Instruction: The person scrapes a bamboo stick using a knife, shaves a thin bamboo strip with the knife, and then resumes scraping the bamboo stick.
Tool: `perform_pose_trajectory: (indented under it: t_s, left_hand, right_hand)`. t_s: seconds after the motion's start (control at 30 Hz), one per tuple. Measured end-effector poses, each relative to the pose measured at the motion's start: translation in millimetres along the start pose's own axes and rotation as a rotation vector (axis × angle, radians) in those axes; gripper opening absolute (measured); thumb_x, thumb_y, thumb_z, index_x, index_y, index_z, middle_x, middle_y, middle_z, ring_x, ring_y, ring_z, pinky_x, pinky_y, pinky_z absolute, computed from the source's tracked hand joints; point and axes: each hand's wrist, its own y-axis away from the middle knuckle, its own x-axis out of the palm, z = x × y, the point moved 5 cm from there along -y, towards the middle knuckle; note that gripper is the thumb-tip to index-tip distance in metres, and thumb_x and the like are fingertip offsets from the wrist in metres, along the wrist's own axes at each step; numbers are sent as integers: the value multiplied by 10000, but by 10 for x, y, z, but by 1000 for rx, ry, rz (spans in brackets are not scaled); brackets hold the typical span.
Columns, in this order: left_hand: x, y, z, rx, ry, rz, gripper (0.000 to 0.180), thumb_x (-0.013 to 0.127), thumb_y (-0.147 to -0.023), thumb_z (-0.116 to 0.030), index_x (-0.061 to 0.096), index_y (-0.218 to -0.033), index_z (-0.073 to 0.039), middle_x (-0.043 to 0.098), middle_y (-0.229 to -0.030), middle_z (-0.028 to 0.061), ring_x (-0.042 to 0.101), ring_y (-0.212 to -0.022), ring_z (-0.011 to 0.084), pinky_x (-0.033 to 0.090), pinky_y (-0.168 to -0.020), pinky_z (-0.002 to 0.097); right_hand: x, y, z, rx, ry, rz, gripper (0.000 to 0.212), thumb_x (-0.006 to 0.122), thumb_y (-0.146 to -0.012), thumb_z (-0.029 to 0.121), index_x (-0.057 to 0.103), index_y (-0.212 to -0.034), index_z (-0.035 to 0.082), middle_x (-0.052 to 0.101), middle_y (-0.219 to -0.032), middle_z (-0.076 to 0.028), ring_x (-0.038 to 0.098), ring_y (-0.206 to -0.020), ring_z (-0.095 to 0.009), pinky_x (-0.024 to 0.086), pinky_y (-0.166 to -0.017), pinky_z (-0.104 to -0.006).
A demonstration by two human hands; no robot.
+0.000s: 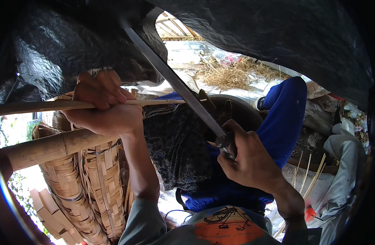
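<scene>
My left hand [108, 118] is closed round a long, thin bamboo strip [36, 107], which runs from the left edge toward the middle of the head view. In my right hand [251, 159] is the handle of a long, straight knife [167, 75]. Its blade slants up and to the left, and the tip fades into shadow. The strip's right end meets the blade's line a little above my right hand; whether the edge is in the strip I cannot tell. A dark patterned cloth [179, 143] lies over my lap, below the strip.
Black plastic sheeting [269, 32] hangs low overhead. A thick bamboo pole [52, 149] crosses below my left hand, in front of tall woven bamboo baskets [99, 175]. Straw [232, 73] lies ahead. Thin strips [316, 175] and a grey plastic sheet [342, 163] are at the right.
</scene>
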Motion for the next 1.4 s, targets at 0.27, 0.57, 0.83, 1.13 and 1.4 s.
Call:
perform_pose_trajectory:
  t_s: [0.27,0.57,0.83,1.13,1.4]
  left_hand:
    - [-15,141,69,83,-99,-80,563,199,-1010,-414,333,-543,-128,256,-493,-10,190,-343,70,178,-294,207]
    - [-126,227,30,-46,-64,-139,592,198,-1005,-423,380,-520,-136,301,-485,-2,278,-318,69,212,-282,189]
    - [-77,1,-89,-20,-98,13,426,240,-919,-289,308,-526,-143,280,-500,1,234,-372,83,193,-386,219]
    - [75,-35,40,-9,11,7,594,166,-1008,-423,335,-521,-126,317,-497,24,252,-320,85,176,-318,205]
    - [191,61,-41,8,-132,17,584,185,-1011,-416,315,-520,-128,287,-474,17,229,-319,78,174,-325,202]
  right_hand:
    - [139,12,34,51,-76,126,333,646,-760,21,465,-1037,-17,477,-552,-69,535,-430,-176,402,-413,-309]
    - [-96,74,58,68,2,41,478,657,-762,32,444,-1186,-29,525,-709,-69,510,-550,-179,432,-562,-359]
    - [-80,89,-1,-82,116,-125,366,642,-753,-4,436,-1055,-20,461,-558,-40,515,-428,-159,421,-446,-306]
    - [80,52,132,51,-78,43,325,642,-762,15,452,-1026,33,491,-613,-36,529,-464,-195,421,-489,-327]
    - [115,-17,194,-29,-10,94,356,649,-755,-6,426,-1031,-36,497,-554,-73,587,-471,-222,466,-452,-323]
